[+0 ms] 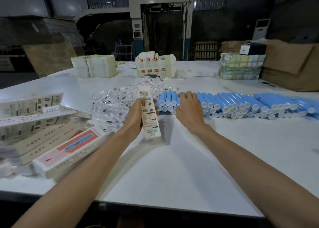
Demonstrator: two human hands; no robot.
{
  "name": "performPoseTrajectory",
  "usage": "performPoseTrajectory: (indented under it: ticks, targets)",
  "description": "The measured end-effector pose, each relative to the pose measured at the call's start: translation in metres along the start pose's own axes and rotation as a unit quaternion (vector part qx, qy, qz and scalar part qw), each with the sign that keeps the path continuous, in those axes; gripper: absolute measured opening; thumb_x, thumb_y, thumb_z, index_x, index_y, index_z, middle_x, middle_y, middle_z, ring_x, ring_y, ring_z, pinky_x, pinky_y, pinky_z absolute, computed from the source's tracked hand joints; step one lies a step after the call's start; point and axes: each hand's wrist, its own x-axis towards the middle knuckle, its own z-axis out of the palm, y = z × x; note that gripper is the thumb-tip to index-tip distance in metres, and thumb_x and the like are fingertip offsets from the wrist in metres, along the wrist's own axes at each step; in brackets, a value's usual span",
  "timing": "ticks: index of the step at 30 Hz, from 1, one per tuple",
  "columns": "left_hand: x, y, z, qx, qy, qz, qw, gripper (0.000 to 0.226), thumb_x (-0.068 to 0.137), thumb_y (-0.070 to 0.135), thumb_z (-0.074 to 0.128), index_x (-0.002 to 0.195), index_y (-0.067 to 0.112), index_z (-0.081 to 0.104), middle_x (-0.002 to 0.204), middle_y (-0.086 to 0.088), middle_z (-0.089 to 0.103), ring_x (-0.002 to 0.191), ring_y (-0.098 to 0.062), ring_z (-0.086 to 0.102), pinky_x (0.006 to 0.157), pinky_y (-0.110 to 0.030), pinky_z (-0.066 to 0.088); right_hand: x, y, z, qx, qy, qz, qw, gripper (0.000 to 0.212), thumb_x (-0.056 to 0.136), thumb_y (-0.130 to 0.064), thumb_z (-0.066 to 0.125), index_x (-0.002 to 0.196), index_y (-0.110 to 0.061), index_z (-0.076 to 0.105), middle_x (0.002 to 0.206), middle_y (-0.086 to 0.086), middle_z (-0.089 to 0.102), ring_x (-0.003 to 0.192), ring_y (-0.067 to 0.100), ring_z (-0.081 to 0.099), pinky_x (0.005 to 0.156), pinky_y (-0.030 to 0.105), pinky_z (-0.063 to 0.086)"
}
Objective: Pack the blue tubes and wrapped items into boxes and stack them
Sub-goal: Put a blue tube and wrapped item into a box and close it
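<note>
Blue tubes point(241, 105) lie in a long heap on the white table point(172, 167), several dozen and too many to count singly, stacked about three layers deep. Each is a pale blue cylinder with a white cap, the caps turned toward the person. The right hand point(189, 107) rests on top of the heap's left end with fingers spread and only lightly bent, closed round nothing. Just left of the heap the left hand point(136, 113) grips one narrow white box point(151, 124), held nearly upright, with a barcode near its top end and its lower end close to the table. Left of the heap and behind that box lies a loose scatter of clear wrapped items point(112, 103), uncounted. Farther left of the heap, roughly five long printed boxes point(51, 141) lie blurred and overlapping. Beyond the heap stand three bundles of flat cartons point(155, 66), and to its far right brown cardboard cases point(293, 67).
</note>
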Motion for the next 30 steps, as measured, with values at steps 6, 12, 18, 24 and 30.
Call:
performPoseTrajectory:
  ticks: [6, 12, 18, 24, 30]
  targets:
    - [0.001, -0.018, -0.008, 0.059, -0.038, 0.035, 0.997, 0.03, 0.113, 0.027, 0.054, 0.138, 0.015, 0.063, 0.126, -0.02, 0.076, 0.121, -0.044, 0.071, 0.103, -0.055, 0.057, 0.024, 0.005, 0.03, -0.206, -0.078, -0.066, 0.973, 0.05, 0.093, -0.022, 0.07, 0.137, -0.008, 0.051, 0.138, 0.012, 0.054, 0.131, 0.032, 0.044, 0.105, 0.043, 0.035]
    - [0.001, -0.011, -0.01, 0.034, -0.025, 0.039, 0.998, 0.027, 0.11, 0.024, 0.062, 0.134, 0.013, 0.067, 0.125, -0.023, 0.075, 0.122, -0.044, 0.07, 0.105, -0.058, 0.056, 0.02, -0.001, 0.034, -0.265, -0.066, -0.08, 0.959, 0.037, 0.088, 0.007, 0.065, 0.122, -0.004, 0.058, 0.126, 0.017, 0.061, 0.126, 0.034, 0.048, 0.105, 0.041, 0.036]
    - [-0.002, -0.009, -0.01, 0.027, -0.041, 0.04, 0.998, 0.026, 0.107, 0.024, 0.066, 0.131, 0.015, 0.068, 0.12, -0.019, 0.078, 0.117, -0.04, 0.074, 0.101, -0.055, 0.06, 0.014, -0.008, 0.015, -0.284, -0.057, -0.102, 0.952, 0.039, 0.086, 0.007, 0.069, 0.121, -0.003, 0.056, 0.12, 0.016, 0.063, 0.117, 0.033, 0.054, 0.102, 0.038, 0.041]
    - [-0.007, -0.007, -0.011, 0.038, -0.08, 0.048, 0.995, 0.026, 0.104, 0.021, 0.071, 0.129, 0.015, 0.071, 0.113, -0.013, 0.081, 0.1, -0.028, 0.079, 0.085, -0.044, 0.066, -0.004, -0.009, -0.014, -0.218, 0.005, -0.05, 0.975, 0.053, 0.082, 0.011, 0.067, 0.126, -0.005, 0.041, 0.107, 0.013, 0.063, 0.095, 0.029, 0.06, 0.08, 0.035, 0.042]
    - [-0.015, -0.006, -0.008, 0.027, -0.134, 0.042, 0.99, 0.043, 0.097, 0.024, 0.077, 0.138, 0.015, 0.067, 0.125, -0.016, 0.078, 0.117, -0.043, 0.074, 0.096, -0.052, 0.062, -0.016, 0.015, -0.056, 0.41, 0.024, 0.244, 0.878, 0.032, 0.106, -0.017, 0.043, 0.137, -0.023, 0.039, 0.098, 0.004, 0.069, 0.076, 0.022, 0.058, 0.065, 0.036, 0.039]
